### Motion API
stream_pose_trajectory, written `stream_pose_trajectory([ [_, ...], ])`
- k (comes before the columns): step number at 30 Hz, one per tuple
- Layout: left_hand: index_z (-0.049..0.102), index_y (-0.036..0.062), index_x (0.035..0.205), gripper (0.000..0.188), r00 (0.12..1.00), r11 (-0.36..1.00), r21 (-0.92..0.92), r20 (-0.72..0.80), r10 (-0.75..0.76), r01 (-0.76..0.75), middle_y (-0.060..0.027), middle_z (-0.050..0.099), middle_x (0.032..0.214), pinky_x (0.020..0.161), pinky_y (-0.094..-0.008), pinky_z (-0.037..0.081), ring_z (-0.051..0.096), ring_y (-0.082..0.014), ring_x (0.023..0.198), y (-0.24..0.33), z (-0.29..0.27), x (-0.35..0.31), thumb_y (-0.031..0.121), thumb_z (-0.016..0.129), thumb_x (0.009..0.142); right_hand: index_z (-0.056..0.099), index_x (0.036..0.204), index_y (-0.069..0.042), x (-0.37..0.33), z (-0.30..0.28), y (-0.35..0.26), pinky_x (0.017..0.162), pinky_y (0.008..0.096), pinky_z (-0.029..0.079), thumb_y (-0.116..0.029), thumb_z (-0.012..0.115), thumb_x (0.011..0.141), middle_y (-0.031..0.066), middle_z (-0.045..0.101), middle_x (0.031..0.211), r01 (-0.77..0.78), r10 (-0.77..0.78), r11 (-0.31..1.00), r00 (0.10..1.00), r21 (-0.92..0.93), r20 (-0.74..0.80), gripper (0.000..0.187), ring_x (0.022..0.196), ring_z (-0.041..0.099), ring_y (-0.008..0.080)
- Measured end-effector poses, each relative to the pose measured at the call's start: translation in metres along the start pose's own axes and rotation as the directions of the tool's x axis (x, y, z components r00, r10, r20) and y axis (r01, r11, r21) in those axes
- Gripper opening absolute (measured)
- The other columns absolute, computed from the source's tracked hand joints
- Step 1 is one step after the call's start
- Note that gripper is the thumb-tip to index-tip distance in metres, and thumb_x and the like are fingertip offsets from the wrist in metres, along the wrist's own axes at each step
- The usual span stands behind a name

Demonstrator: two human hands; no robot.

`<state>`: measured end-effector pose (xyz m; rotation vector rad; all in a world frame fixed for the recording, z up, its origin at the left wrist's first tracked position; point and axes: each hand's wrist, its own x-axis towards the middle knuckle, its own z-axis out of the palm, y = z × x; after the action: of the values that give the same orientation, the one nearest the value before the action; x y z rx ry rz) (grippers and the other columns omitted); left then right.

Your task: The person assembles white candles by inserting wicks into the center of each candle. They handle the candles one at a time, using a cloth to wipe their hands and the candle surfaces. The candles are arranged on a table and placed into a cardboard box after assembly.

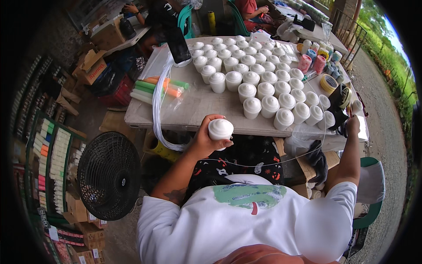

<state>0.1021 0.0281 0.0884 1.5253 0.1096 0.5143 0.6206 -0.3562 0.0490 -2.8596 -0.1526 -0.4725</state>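
My left hand [206,137] is closed around a white cup-shaped candle [220,129] with a stepped, domed top, held just off the table's near edge. Many more white candles [251,78] of the same shape stand upright in close rows on the table [193,103]. My right hand [353,126] reaches to the table's right end, beside a black holder or dispenser [339,103]. Its fingers are mostly hidden, so any grip there cannot be made out. A thin white strand [263,164] hangs in a curve between the right end and my lap.
A bundle of white cords [158,101] droops over the table's left part, near a phone [178,46] on a stand and bagged coloured sticks [173,90]. Spools and a yellow tape roll [328,82] sit at right. A black fan [108,176] stands left. Other people sit beyond.
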Motion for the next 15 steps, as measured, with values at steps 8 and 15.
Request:
stream_pose_trajectory([
  [8, 0.049, 0.0039, 0.121, 0.052, 0.99, 0.98, -0.183, -0.105, -0.099, 0.079, -0.0052, 0.059, 0.104, 0.086, -0.0318, 0.054, 0.061, -0.014, 0.094, 0.007, -0.002, 0.004, 0.003, 0.076, 0.076, 0.057, 0.119, -0.001, 0.006, -0.044, 0.046, 0.067, 0.0279, 0.051, -0.006, 0.059, 0.082, 0.0095, 0.063, 0.09, -0.009, 0.031, 0.725, 0.999, 0.688, -0.019, 0.037, 0.081, 0.067, 0.0184],
  [15, 0.049, 0.0049, 0.122, 0.058, 0.999, 0.998, 0.066, -0.047, -0.015, 0.018, -0.0043, 0.059, 0.102, 0.083, -0.0289, 0.05, 0.059, -0.0116, 0.093, 0.016, 0.016, 0.002, 0.008, 0.079, 0.072, 0.048, 0.133, -0.006, -0.198, -0.155, -0.103, 0.058, 0.0221, 0.044, -0.023, 0.05, 0.101, 0.0015, 0.056, 0.087, -0.055, -0.311, 0.066, 0.948, 0.996, 0.073, 0.037, 0.063, 0.051, 0.0079],
])
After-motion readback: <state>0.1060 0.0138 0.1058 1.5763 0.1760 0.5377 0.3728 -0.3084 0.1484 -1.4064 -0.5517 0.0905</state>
